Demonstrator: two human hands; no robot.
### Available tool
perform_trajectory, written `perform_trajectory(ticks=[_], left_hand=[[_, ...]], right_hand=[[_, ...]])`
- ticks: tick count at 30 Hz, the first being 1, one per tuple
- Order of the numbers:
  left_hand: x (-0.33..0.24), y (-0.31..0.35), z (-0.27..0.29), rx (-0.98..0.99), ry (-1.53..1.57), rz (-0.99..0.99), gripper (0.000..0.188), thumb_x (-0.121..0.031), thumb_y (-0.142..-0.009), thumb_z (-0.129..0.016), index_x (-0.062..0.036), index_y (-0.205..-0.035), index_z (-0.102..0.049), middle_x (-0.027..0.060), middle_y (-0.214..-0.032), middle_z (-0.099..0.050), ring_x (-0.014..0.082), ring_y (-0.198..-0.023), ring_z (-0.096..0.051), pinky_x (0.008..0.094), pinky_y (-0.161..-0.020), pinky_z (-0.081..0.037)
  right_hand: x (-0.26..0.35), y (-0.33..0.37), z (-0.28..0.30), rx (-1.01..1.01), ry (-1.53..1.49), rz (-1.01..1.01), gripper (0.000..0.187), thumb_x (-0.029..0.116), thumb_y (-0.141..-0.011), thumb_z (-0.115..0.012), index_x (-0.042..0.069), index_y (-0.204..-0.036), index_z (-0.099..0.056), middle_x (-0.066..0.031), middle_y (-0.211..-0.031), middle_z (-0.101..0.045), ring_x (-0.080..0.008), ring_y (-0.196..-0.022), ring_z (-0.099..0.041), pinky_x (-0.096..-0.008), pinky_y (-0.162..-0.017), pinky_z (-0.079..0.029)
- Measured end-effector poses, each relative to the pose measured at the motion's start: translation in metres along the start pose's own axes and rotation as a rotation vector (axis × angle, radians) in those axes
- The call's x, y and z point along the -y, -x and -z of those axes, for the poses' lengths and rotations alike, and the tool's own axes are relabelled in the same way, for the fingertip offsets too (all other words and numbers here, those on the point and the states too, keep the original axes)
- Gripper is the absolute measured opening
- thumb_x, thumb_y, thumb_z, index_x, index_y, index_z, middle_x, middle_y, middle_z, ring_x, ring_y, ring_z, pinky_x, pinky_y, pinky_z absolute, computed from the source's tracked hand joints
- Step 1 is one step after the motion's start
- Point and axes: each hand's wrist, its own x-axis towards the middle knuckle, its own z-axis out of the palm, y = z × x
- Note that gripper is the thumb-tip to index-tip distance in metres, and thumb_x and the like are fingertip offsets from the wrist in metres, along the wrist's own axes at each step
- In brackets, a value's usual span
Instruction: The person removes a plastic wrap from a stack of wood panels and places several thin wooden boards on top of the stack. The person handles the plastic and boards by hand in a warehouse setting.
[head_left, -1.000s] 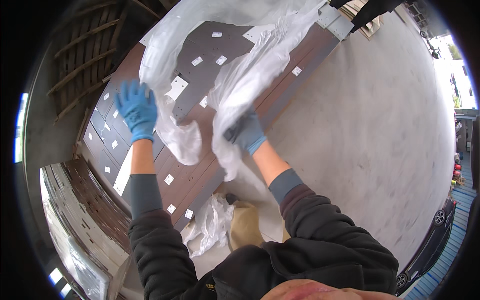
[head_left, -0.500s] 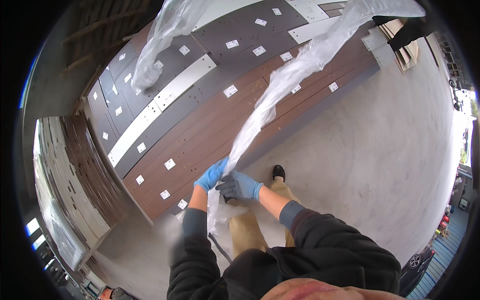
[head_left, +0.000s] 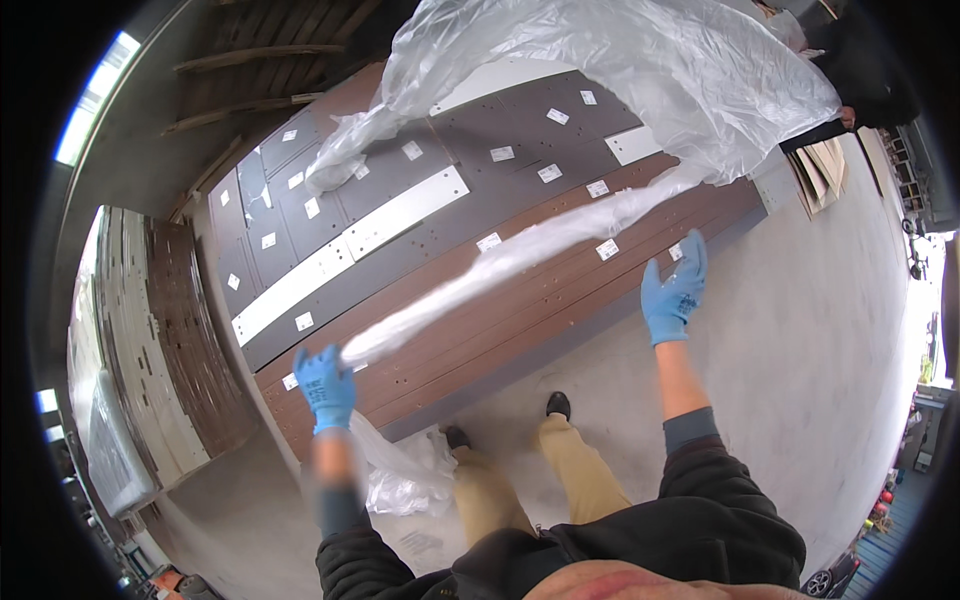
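My left hand (head_left: pixel 326 388), in a blue glove, is closed on a long gathered strip of clear plastic film (head_left: pixel 500 262) that stretches up to the far right. Below that hand a loose bunch of the same film hangs to the floor beside my feet. Empty, with thumb and fingers apart, my gloved right hand (head_left: pixel 674 292) is raised near the front edge of the panels. Brown panels (head_left: pixel 480 335) with white labels lie under the strip. Behind them are dark grey panels (head_left: pixel 400 200) and narrow white boards (head_left: pixel 350 240).
At the far right a person in dark clothes (head_left: pixel 870 70) stands by the billowing film, one hand (head_left: pixel 848 118) near its edge. Film-wrapped panel stacks (head_left: pixel 165 340) stand at left. Cardboard sheets (head_left: pixel 822 175) lie at the far right on the concrete floor (head_left: pixel 800 330).
My hands, which were together on the film, are now wide apart. The left moved left with the film; the right let go and moved right. The film at the far side has billowed out.
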Motion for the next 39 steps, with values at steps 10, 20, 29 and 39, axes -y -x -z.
perform_trajectory(ticks=[10, 20, 29, 39], left_hand=[[0.036, 0.022, -0.03, -0.038, -0.051, -0.106, 0.062, -0.017, -0.071, -0.081, -0.0055, -0.129, -0.062, 0.0109, -0.114, -0.068, 0.0307, -0.109, -0.062, 0.0546, -0.118, -0.031], [0.048, 0.108, -0.187, 0.319, -0.017, -0.08, 0.064, -0.037, -0.08, -0.077, -0.0044, -0.132, -0.058, 0.0167, -0.141, -0.054, 0.0371, -0.136, -0.045, 0.0563, -0.118, -0.027], [0.101, 0.136, -0.212, 0.331, -0.097, -0.015, 0.021, -0.006, -0.076, -0.064, -0.0067, -0.097, -0.065, 0.0141, -0.102, -0.068, 0.0323, -0.11, -0.062, 0.0502, -0.114, -0.037], [0.133, 0.118, -0.193, -0.254, -0.253, -0.092, 0.05, -0.007, -0.078, -0.066, -0.0109, -0.128, -0.066, 0.011, -0.138, -0.062, 0.0342, -0.133, -0.054, 0.0499, -0.115, -0.038]], right_hand=[[0.022, 0.026, -0.1, 0.446, 0.274, 0.418, 0.027, 0.025, -0.081, -0.068, 0.011, -0.104, -0.071, -0.0115, -0.101, -0.071, -0.0273, -0.107, -0.064, -0.0575, -0.114, -0.029], [-0.048, 0.158, -0.13, 0.871, 0.413, 0.165, 0.018, 0.024, -0.087, -0.063, 0.011, -0.083, -0.074, -0.0101, -0.083, -0.074, -0.0311, -0.081, -0.068, -0.0427, -0.1, -0.044], [-0.055, 0.106, -0.138, 0.205, 0.154, 0.168, 0.07, 0.032, -0.074, -0.079, 0.009, -0.136, -0.055, -0.0164, -0.148, -0.05, -0.0377, -0.13, -0.052, -0.0485, -0.108, -0.039], [-0.047, 0.106, -0.246, 0.982, 0.28, 0.306, 0.047, 0.042, -0.083, -0.066, 0.014, -0.12, -0.069, -0.0122, -0.129, -0.064, -0.03, -0.133, -0.05, -0.0479, -0.115, -0.031]])
